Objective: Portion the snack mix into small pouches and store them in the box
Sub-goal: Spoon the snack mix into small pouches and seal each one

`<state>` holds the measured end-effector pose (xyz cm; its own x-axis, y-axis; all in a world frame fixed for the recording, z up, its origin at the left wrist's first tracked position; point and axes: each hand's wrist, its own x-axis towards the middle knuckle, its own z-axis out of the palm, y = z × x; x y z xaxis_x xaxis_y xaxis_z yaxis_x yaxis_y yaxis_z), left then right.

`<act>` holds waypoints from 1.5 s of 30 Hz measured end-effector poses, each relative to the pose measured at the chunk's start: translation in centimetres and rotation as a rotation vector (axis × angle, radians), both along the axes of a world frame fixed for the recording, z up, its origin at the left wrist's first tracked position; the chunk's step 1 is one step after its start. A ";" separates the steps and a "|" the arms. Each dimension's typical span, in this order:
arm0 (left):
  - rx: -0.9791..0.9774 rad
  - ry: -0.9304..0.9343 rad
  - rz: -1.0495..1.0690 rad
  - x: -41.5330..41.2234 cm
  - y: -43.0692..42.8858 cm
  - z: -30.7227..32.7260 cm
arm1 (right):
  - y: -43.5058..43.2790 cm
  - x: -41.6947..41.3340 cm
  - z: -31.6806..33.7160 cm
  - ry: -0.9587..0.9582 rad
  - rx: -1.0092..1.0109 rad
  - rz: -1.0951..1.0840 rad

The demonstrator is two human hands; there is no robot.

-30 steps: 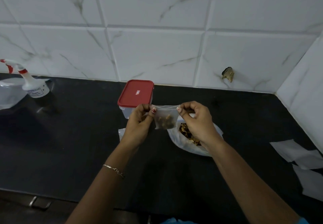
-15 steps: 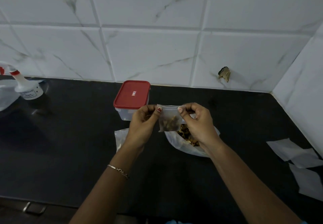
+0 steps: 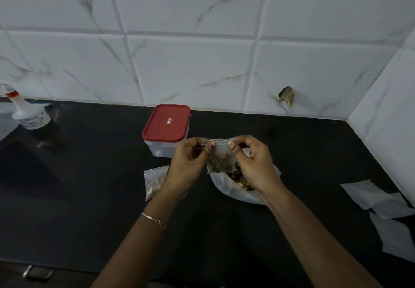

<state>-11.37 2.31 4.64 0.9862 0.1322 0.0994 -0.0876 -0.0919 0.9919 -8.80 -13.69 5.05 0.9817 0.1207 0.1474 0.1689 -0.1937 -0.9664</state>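
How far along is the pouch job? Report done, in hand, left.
Done: one filled pouch lies on the countertop. In hand: the left hand and right hand pinch the top edge of a small pouch holding mix. Left: more mix sits in the open bag, empty pouches wait at right, and the red-lidded box is closed, its contents unclear.

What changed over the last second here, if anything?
The thumbs of the left hand and right hand slid closer together along the top strip of the small pouch, which both still pinch. Nothing taken or let go. The red-lidded box, snack bag and filled pouch on the counter stayed put.
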 end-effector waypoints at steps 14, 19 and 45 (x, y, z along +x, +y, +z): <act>-0.060 -0.005 0.041 -0.7 -0.6 0.9 | 1.1 0.3 -0.3 -0.099 -0.016 -0.025; -0.072 -0.005 0.064 -1.2 -0.3 1.0 | 2.1 0.1 -0.5 -0.053 -0.002 -0.012; -0.215 0.424 0.518 -5.3 9.4 -8.4 | 12.7 0.1 -9.2 0.615 0.009 0.145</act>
